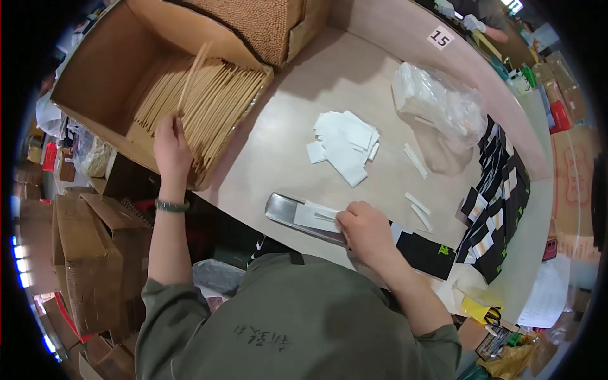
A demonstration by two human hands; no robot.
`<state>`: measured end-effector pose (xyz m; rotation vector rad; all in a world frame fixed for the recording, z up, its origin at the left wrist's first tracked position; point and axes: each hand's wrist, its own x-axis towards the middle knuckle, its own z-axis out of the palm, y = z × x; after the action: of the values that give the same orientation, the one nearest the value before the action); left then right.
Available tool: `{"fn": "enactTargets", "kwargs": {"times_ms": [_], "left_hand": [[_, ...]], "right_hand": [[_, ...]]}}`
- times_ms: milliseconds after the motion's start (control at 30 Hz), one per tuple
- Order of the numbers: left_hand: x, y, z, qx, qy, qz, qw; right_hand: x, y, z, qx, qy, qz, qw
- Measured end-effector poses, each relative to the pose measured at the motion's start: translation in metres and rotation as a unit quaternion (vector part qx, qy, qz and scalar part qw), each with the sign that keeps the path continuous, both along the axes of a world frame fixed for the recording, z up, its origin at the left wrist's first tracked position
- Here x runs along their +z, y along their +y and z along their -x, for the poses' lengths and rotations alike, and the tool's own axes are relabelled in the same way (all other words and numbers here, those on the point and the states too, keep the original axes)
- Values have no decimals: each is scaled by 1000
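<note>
My left hand (170,147) reaches into an open cardboard box (107,69) at the left and its fingers rest on a packed layer of thin wooden sticks (209,104). One stick stands up tilted above the rest. My right hand (362,229) presses on a white paper slip (316,217) that lies on a narrow metal tray (285,212) at the table's near edge. Whether the fingers pinch the slip is hard to tell. A black sleeve (425,253) lies just right of that hand.
A loose pile of white paper slips (345,147) lies mid-table, with a few thin white strips (416,159) beside it. A clear plastic bag (437,101) sits at the back right. Rows of black sleeves (497,202) line the right. Cardboard boxes (82,253) stand on the floor at left.
</note>
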<state>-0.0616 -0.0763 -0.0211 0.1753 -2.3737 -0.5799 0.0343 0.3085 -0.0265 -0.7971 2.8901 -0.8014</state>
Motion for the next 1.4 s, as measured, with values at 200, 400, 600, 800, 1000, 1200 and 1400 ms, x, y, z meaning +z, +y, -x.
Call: {"fn": "enactTargets", "kwargs": {"times_ms": [200, 400, 600, 800, 1000, 1200, 1400], "left_hand": [[-3, 101, -55, -385, -285, -233, 846], [-2, 89, -61, -380, -482, -264, 744], [-20, 213, -74, -492, -267, -92, 824], [-14, 204, -49, -488, -308, -4, 817], [-7, 213, -32, -547, -299, 62, 779], [-27, 230, -63, -552, -207, 24, 807], [-26, 209, -61, -509, -231, -36, 828]], "right_hand": [[-26, -15, -8, -21, 23, -45, 998], [-2, 45, -38, -43, 37, 68, 996], [-15, 45, -36, -30, 24, 43, 998], [-12, 53, -35, 3, 27, 36, 999], [-7, 64, -31, 50, 9, 66, 997], [-19, 57, -35, 39, 31, 116, 992], [-16, 57, -34, -27, 15, 80, 996]]}}
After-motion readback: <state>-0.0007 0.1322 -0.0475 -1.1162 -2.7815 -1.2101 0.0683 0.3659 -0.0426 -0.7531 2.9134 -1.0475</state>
